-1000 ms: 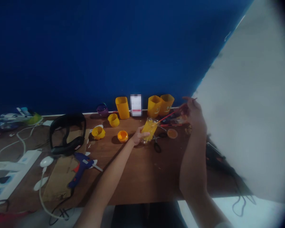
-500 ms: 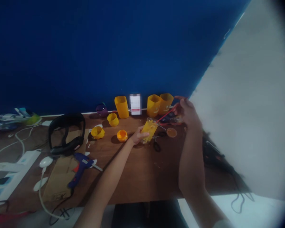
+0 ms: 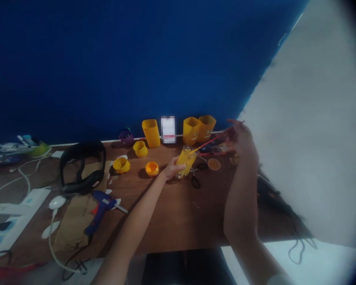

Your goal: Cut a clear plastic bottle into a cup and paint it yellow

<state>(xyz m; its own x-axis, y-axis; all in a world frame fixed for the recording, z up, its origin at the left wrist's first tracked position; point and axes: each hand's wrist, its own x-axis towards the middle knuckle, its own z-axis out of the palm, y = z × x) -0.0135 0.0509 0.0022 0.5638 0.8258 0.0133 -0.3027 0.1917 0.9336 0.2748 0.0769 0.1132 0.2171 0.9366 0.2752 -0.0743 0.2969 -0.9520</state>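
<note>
My left hand [image 3: 172, 168] is wrapped around a clear jar [image 3: 186, 162] streaked with yellow, tilted just above the table. My right hand [image 3: 240, 136] pinches a thin red-handled paintbrush [image 3: 209, 142]. Its yellow tip is at the jar's rim; whether it touches the wall is too blurred to tell. Black-handled scissors [image 3: 195, 182] lie just behind and below the jar, partly hidden by it. Left of my left hand stands a small container of orange-yellow paint [image 3: 152, 169]. A round orange lid-like disc [image 3: 214, 164] rests right of the jar.
Yellow cups [image 3: 151, 133] and a pixelated upright card [image 3: 168, 130] stand along the blue wall. Two yellow containers [image 3: 191, 131] are right of it. A blue glue gun [image 3: 99, 209], cardboard [image 3: 74, 221], black headset [image 3: 83, 182] and white power strip [image 3: 17, 219] occupy the left side.
My right hand has moved slightly right, drawing the paintbrush outward so its yellow tip shows at the jar's rim. My left hand keeps its hold on the jar.
</note>
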